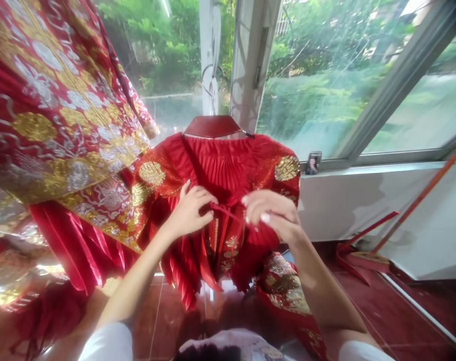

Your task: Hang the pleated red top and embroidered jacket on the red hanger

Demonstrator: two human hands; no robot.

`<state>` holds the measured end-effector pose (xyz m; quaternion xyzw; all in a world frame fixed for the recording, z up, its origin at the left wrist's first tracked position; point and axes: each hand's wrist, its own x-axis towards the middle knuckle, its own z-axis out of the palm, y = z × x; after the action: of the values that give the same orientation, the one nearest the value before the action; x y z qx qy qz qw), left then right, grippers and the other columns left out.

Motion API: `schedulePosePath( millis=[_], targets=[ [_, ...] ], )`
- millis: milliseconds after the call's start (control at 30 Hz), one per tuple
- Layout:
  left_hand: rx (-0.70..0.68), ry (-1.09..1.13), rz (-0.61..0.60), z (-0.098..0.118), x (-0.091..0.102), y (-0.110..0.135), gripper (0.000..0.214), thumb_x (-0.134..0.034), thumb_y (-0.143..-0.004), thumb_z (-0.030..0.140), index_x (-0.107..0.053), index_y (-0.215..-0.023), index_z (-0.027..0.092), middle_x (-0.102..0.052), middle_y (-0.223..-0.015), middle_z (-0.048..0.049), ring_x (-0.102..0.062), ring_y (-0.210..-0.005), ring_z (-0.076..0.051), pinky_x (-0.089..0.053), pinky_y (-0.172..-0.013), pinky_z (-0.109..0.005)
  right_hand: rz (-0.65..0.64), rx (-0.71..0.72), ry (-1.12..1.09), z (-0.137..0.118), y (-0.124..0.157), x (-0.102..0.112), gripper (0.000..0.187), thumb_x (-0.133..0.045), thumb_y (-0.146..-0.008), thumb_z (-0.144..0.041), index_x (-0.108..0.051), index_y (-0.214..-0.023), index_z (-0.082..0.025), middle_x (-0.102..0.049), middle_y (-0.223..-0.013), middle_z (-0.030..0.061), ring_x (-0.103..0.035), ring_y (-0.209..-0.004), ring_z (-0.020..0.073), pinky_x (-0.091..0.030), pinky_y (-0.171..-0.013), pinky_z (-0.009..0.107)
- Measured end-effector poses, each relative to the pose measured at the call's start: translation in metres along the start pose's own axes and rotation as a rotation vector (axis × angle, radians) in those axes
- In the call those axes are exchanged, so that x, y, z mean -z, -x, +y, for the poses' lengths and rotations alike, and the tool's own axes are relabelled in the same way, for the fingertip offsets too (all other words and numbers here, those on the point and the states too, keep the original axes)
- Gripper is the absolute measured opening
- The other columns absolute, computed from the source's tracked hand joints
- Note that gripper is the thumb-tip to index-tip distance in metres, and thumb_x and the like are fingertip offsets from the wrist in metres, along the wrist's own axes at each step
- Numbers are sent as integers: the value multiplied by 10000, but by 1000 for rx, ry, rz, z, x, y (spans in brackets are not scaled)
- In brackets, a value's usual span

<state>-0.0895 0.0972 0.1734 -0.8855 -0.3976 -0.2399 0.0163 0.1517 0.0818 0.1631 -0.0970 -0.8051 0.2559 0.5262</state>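
A red pleated garment with gold embroidered roundels (220, 170) hangs from a dark red wooden hanger (212, 126) in front of me. Its thin red ribbon tie (228, 211) runs across the front between my hands. My left hand (190, 210) pinches one part of the ribbon at the garment's chest, and my right hand (273, 213) holds the other part with curled fingers. The knot area is partly hidden behind my fingers.
A large red-and-gold brocade robe (54, 110) hangs close on the left. Behind the garment is a window with a metal frame (401, 95), and a small picture (314, 163) stands on its sill. An orange pole (423, 193) leans at right above a red tile floor (401, 301).
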Motion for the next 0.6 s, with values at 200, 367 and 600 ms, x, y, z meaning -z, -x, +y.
schedulePosePath(
  millis=[200,367,600],
  targets=[
    [63,7,18,0,1,13,264,-449,-937,326,-623,-788,194,-676,-919,-9,-528,-1025,-195,-185,-1082,-487,-944,-481,-169,-11,21,-35,269,-472,-922,-322,-669,-950,-141,-657,-637,13,-600,-545,90,-436,-530,166],
    [161,-164,-8,1,-12,13,170,-558,-907,297,-631,-994,171,-696,-975,-65,-537,-970,-235,-313,-802,-388,5,-800,222,45,14,-69,256,-451,-915,-275,-653,-1014,-154,-682,-810,39,-624,-588,100,-500,-589,208],
    [85,-301,-37,3,-17,15,213,-479,-950,241,-667,-922,145,-672,-893,-79,-497,-915,-247,-269,-721,-382,404,-823,-65,72,6,-102,206,-542,-793,-305,-663,-838,-144,-593,-569,-12,-559,-479,109,-475,-487,218]
  ],
)
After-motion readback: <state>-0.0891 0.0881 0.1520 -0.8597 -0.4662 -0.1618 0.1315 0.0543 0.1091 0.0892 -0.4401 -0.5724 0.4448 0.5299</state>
